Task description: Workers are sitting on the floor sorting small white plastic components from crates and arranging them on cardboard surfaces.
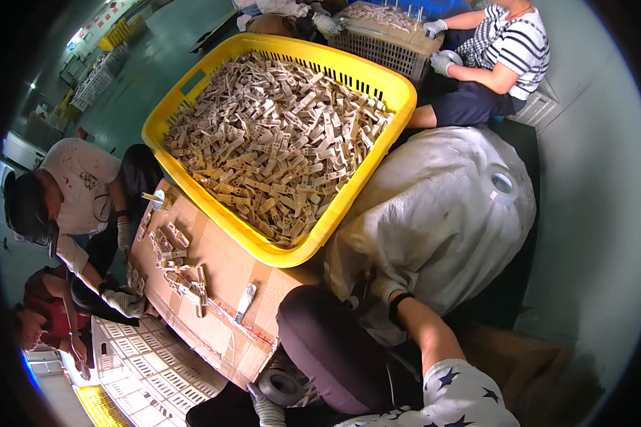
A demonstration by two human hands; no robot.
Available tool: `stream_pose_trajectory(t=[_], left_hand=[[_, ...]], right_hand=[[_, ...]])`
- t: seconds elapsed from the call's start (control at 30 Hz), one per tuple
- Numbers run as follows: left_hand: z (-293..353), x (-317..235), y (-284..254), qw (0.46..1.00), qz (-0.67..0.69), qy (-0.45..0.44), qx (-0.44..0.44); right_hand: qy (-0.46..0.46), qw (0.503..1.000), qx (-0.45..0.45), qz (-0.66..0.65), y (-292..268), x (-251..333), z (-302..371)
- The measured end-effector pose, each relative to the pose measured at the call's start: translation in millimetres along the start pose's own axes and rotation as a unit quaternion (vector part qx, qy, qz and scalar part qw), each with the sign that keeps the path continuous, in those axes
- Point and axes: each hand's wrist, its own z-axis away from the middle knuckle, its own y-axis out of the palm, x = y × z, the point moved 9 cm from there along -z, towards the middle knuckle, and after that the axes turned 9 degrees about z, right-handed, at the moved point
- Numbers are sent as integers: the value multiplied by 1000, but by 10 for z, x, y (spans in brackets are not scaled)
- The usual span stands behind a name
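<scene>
My left hand (267,409), in a pale striped glove, is low in the view beside my bent knee. Its fingers close on the side of a grey roll of tape (280,388). My right hand (388,287), gloved and with a dark band at the wrist, reaches against a large white sack (441,213). Shadow and folds of the sack hide its fingertips. Left of my knee, a cardboard box (224,267) bears small loose clip-like pieces (185,281) and a silvery blade-shaped tool (246,302).
A yellow basket (313,252) heaped with similar pieces rests at the box's far side. Another roll of tape (504,183) lies on the sack. At left, a co-worker's gloved hand (123,304) touches the box edge; a white crate (146,359) stands below. Another person sits far right.
</scene>
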Motion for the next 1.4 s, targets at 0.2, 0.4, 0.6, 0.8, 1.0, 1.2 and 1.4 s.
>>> stream_pose_trajectory(t=[0.2,0.4,0.6,0.8,1.0,1.2,1.4], left_hand=[[-251,-154,-260,968,-188,116,121],[-61,-210,-27,968,-237,86,23],[396,-604,843,939,-305,126,93],[183,-240,846,941,-306,103,97],[146,-210,454,964,-176,-9,200],[173,-144,595,978,-150,-18,145],[-17,-183,-171,978,-176,72,-81]], right_hand=[[12,993,-11,-121,-1507,-434,-664],[-25,987,-28,-159,-1080,-215,-699],[-123,972,145,-137,-613,833,-513],[12,964,229,-132,193,594,-417],[-11,936,221,-273,-281,929,-91],[-55,986,-106,-117,-752,740,159],[-245,957,106,-111,-209,1657,148]])
